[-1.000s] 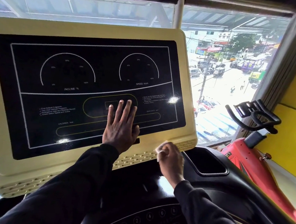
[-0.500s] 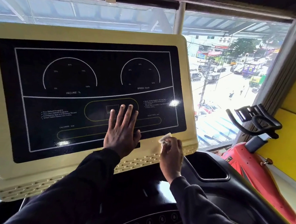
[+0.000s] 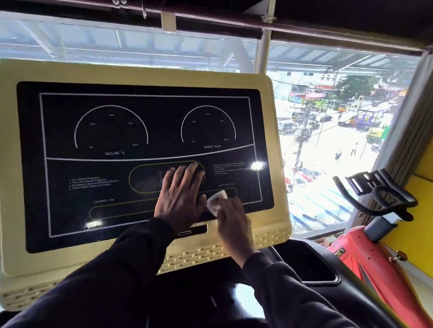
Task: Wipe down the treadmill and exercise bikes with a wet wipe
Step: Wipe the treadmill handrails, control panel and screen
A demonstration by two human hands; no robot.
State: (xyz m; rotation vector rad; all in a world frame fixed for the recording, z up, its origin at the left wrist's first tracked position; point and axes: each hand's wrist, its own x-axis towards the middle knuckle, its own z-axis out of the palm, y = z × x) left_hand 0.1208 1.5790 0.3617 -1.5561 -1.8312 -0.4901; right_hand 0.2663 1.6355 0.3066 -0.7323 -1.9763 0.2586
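Right hand [image 3: 228, 213], one wet wipe [image 3: 217, 199] pinched, now up on one treadmill screen [image 3: 133, 163]; left hand [image 3: 179, 197] flat.

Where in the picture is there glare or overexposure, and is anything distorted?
Head view: bright glare spots on the black screen at right and lower left; the street through the window is overexposed; the wide lens bends the console frame; the small print is blurred.

Upstairs gym: treadmill console [image 3: 138, 163], exercise bike [image 3: 374, 241].
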